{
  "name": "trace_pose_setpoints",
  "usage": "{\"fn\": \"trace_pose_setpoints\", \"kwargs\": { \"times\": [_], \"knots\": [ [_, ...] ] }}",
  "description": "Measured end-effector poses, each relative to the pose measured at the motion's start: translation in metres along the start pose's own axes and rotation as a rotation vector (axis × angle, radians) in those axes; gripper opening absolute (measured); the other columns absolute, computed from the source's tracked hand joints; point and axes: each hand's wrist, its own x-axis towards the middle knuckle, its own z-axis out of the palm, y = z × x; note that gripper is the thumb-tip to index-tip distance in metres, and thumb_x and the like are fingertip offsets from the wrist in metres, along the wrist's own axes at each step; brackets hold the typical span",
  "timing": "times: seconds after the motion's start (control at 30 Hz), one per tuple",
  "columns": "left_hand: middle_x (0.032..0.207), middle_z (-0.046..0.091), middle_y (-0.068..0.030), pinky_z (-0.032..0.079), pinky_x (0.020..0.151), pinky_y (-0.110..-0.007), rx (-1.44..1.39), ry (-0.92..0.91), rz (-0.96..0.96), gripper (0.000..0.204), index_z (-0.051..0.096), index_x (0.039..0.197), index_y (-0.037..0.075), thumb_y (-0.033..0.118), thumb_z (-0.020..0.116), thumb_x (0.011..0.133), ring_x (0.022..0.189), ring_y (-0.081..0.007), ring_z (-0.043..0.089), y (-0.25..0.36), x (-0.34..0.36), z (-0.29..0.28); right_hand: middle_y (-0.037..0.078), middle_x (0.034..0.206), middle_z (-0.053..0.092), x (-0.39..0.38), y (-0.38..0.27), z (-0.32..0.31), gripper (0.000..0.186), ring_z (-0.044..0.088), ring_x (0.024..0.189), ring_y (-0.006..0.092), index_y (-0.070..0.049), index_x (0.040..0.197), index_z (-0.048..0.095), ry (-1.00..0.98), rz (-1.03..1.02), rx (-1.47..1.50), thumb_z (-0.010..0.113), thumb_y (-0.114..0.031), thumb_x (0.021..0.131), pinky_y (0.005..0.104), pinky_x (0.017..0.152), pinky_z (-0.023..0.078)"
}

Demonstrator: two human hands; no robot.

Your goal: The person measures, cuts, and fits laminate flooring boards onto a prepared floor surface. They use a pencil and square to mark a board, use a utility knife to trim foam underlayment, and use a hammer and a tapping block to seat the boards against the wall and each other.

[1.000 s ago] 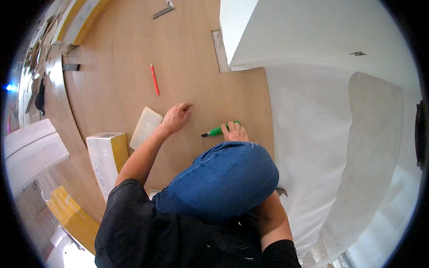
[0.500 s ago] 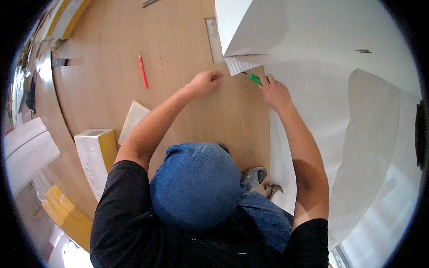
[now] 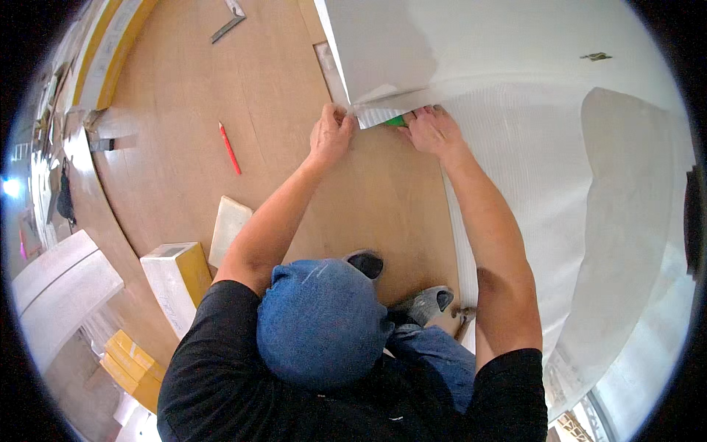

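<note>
A white ribbed foam underlay sheet [image 3: 530, 147] covers the right side of the floor, with one corner folded up at the far middle. At that corner my left hand [image 3: 333, 136] is closed, its fingertips pinching the edge of the sheet. My right hand [image 3: 434, 131] is wrapped around a green-handled utility knife [image 3: 395, 121]. Only part of its handle shows under the sheet's lip; the blade is hidden. Both hands are low over the wood-look floor boards [image 3: 383, 191], just in front of the fold.
A red pencil [image 3: 230, 147] lies on the boards to the left, with a metal square [image 3: 228, 26] beyond it. Near my left arm are a pale offcut block [image 3: 230, 225] and a white-and-yellow box [image 3: 173, 276]. More boxes [image 3: 70, 276] stand at the far left.
My left hand has moved to the sheet's corner and now pinches its edge. The right hand has moved left with the knife, whose handle has slid partly under the sheet.
</note>
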Motion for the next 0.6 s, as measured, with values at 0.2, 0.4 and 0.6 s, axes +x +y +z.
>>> {"fn": "trace_pose_setpoints", "kwargs": {
  "times": [0.2, 0.4, 0.6],
  "knots": [
    [0.09, 0.071, -0.017, 0.054, 0.076, -0.046, 0.131, -0.065, 0.123, 0.03, 0.056, 0.111, 0.004, 0.023, 0.068, 0.091, 0.085, -0.036, 0.07, 0.016, 0.0, -0.003, 0.013, 0.138, 0.062, 0.011, 0.011, 0.006, 0.045, 0.058, 0.129, 0.0337, -0.01, 0.13, 0.066, -0.174, 0.099, 0.206, 0.056, -0.041, 0.098, 0.0474, 0.109, 0.045],
    [0.091, 0.074, -0.0207, 0.054, 0.074, -0.044, 0.126, 0.046, -0.001, 0.028, 0.068, 0.1, -0.002, 0.025, 0.067, 0.095, 0.083, -0.0371, 0.072, -0.003, 0.031, 0.011, 0.011, 0.143, 0.06, 0.025, 0.017, 0.02, 0.04, 0.056, 0.132, 0.0336, -0.011, 0.131, 0.066, -0.125, 0.097, 0.222, 0.055, -0.032, 0.098, 0.0477, 0.11, 0.046],
    [0.076, 0.068, -0.0245, 0.051, 0.067, -0.041, 0.196, 0.004, 0.14, 0.027, 0.068, 0.09, -0.009, 0.016, 0.061, 0.095, 0.068, -0.0274, 0.068, 0.0, 0.031, 0.01, 0.011, 0.137, 0.064, 0.019, 0.041, 0.032, 0.037, 0.056, 0.131, 0.0314, -0.012, 0.125, 0.07, 0.248, 0.226, 0.365, 0.059, -0.031, 0.094, 0.0436, 0.112, 0.043]
  ]
}}
